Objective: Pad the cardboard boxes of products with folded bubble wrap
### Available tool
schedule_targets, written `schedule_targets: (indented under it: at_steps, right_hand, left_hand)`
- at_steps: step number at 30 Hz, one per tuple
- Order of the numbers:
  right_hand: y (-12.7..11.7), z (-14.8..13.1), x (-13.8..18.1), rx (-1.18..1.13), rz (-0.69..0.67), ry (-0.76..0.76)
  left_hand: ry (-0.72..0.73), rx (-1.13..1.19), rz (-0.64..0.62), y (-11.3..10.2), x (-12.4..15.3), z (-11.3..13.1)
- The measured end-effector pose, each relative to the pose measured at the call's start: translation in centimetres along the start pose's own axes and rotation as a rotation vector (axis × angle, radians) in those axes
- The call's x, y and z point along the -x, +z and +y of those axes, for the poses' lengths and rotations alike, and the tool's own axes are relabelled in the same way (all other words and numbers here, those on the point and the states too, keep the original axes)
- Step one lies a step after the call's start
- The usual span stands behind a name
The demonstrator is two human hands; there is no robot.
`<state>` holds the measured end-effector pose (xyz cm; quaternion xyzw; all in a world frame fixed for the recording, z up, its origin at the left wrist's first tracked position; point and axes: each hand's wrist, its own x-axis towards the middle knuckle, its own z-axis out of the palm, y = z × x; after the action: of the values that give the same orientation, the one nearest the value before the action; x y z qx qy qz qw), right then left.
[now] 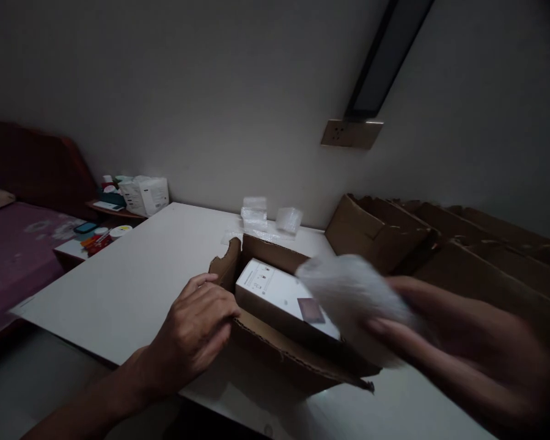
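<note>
An open cardboard box (275, 357) stands on the white table in front of me, its torn top edges raised. Inside it lies a white printed box (272, 293) with small drawings and a dark square on its top. My left hand (201, 324) grips the near left corner of the cardboard, fingers bent over the edge. Over the right end of the carton, my right hand (458, 342) pinches a bundle of bubble wrap (357, 293), which is smeared by motion and covers part of the white box. Whether anything is inside the bundle, I cannot tell.
More bubble wrap (255, 214) lies on the white table (132, 281) near the wall. Several opened cardboard boxes (376, 232) crowd the right side. On the left are a bed (22, 263) and a bedside stand with white packages (149, 194). A wall socket (351, 133) is above.
</note>
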<state>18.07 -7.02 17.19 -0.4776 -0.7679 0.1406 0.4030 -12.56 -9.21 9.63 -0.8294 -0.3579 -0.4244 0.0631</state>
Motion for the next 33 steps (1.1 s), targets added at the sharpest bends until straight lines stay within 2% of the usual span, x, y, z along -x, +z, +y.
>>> schedule_targets:
  at_steps: [2,4,8,12,17,21,25,28,30,33]
  right_hand:
    - [1.9,-2.1,-2.3,0.127,-0.382,-0.022]
    - [3.9,-3.3,-3.8,0.309,-0.653,-0.032]
    - [5.6,-3.5,-4.9,0.484,-0.782,-0.053]
    - [4.4,-3.7,-5.2,0.448,-0.945,-0.089]
    - [4.0,-4.4,-5.3,0.489,-0.953,-0.127]
    - [5.0,-4.0,-4.9,0.644,-0.852,-0.242]
    - [5.8,-3.1,-4.6,0.667,-0.820,-0.171]
    - [6.0,-3.1,-4.6,0.628,-0.851,-0.221]
    - [5.6,-3.3,-4.8,0.623,-0.854,-0.231]
    - [4.5,-3.5,-4.9,0.644,-0.837,-0.146]
  left_hand:
    - [0.023,0.017,0.029,0.3,-0.4,0.5]
    - [0.042,0.026,0.042,0.4,-0.8,0.9]
    - [0.063,0.041,0.053,0.4,-1.0,1.0]
    - [0.074,0.054,0.052,0.6,-0.8,0.7]
    - [0.071,0.050,0.053,0.7,-0.8,0.7]
    - [0.073,0.039,0.057,0.6,-0.7,0.7]
    - [0.079,0.037,0.039,0.5,-0.5,0.6]
    - [0.088,0.036,0.038,0.6,-0.5,0.5]
    - [0.093,0.026,0.049,0.6,-0.5,0.4]
    - [0.096,-0.017,0.065,0.8,-0.2,0.5]
